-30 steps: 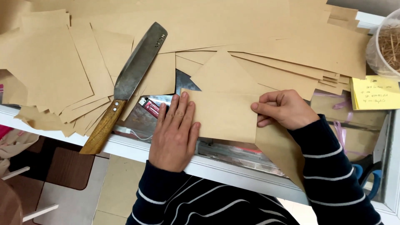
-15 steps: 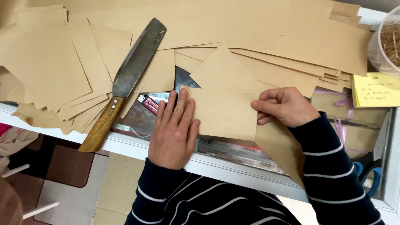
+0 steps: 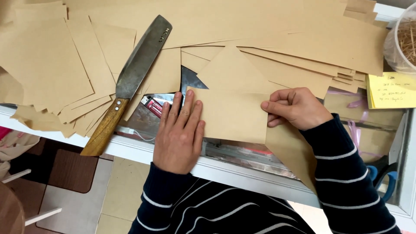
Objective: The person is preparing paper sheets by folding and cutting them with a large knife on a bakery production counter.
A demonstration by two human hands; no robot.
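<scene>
The left hand [image 3: 180, 132] lies flat, fingers together and stretched out, pressing on the left edge of a folded sheet of brown paper [image 3: 229, 113] at the near edge of the white table [image 3: 130, 147]. The right hand [image 3: 297, 108] pinches the sheet's right edge, fingertips curled over it, so both hands are on the same sheet, set apart at its two ends. Compared with half a second ago, little has changed: the hands keep the same places and grips on the paper, and the fold looks the same. A big knife [image 3: 130, 78] with a wooden handle lies aslant to the left on loose brown sheets [image 3: 47, 69], well apart from the left hand and unmoved. A yellow note [image 3: 390, 90] lies at the right.
</scene>
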